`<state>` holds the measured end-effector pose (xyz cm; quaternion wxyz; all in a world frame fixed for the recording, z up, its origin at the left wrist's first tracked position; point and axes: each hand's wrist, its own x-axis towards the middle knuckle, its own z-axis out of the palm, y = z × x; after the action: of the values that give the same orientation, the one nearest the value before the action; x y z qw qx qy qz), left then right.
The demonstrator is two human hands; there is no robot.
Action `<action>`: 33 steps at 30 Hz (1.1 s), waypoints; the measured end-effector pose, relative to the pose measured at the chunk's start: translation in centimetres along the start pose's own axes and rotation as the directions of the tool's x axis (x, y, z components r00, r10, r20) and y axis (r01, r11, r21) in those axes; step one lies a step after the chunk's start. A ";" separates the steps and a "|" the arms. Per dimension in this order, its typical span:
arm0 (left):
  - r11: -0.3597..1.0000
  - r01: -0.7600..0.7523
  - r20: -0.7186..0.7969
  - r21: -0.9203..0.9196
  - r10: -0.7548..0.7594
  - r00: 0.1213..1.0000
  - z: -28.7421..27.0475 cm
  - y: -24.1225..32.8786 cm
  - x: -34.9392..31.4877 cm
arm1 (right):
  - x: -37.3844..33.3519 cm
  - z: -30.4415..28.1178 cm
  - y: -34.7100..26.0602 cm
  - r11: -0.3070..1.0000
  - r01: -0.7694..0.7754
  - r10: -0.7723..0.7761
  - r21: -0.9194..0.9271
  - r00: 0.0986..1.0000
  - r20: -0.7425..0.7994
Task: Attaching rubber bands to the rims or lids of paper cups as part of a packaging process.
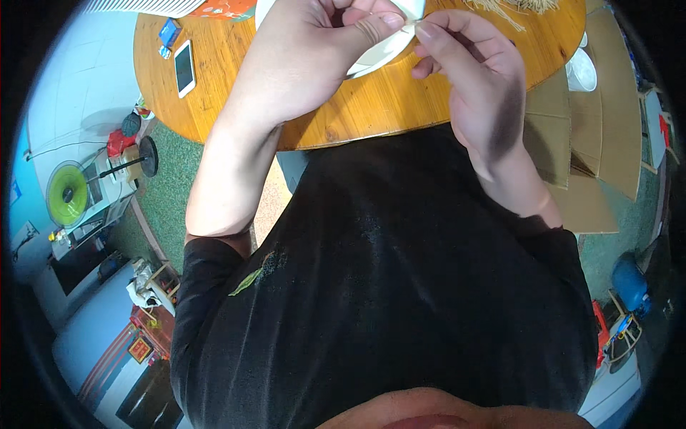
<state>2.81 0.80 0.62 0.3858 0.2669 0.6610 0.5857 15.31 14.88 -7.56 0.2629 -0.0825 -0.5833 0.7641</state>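
Observation:
Both my hands meet over the far part of a round wooden table. My left hand (321, 61) is closed, its thumb and fingers pressed on a smooth white piece with a curved edge (386, 56), which might be paper or thin plastic. My right hand (482, 79) comes from the other side, thumb and forefinger pinched at a small pale spot beside the left thumb tip. What lies in that pinch is too small to make out. The top of the white piece is cut off by the picture's edge and partly covered by my left hand.
A wooden table (386, 114) carries a white phone (185, 69), a small blue packet (169, 33), an orange printed item (221, 8) and tan strands (518, 7). Open cardboard (600, 121) and a white tub (582, 70) are at the right; a green fan (68, 194) stands left.

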 end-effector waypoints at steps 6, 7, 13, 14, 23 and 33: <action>0.985 -0.061 -0.099 0.163 0.078 0.992 0.6 0.1 -0.1 | -0.5 -0.3 1.2 0.964 -0.002 -0.010 0.266 0.999 0.041; 0.961 -0.067 -0.119 0.267 0.102 0.988 0.7 0.3 -0.2 | -0.6 -0.5 1.5 0.949 0.024 -0.041 0.313 0.998 0.048; 0.863 -0.010 -0.159 0.506 0.104 0.982 1.5 1.6 -0.6 | -0.9 -0.4 2.8 0.898 0.117 -0.149 0.424 0.988 0.041; 0.876 0.031 -0.181 0.480 0.064 0.981 1.7 1.7 -0.6 | -0.9 -0.4 3.1 0.888 0.143 -0.174 0.437 0.984 0.031; 0.852 -0.054 -0.169 0.520 0.164 0.972 1.7 1.4 -0.6 | -1.5 -0.6 2.0 0.877 -0.048 0.070 0.478 0.997 -0.029; 0.788 -0.034 -0.157 0.615 0.165 0.974 1.9 2.0 -0.8 | -2.3 -0.3 1.8 0.893 -0.064 0.081 0.445 0.997 -0.018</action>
<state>4.60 1.62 2.71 0.1788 0.3502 0.8346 0.3859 16.84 13.69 -9.80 0.2567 -0.0558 -0.3853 0.8846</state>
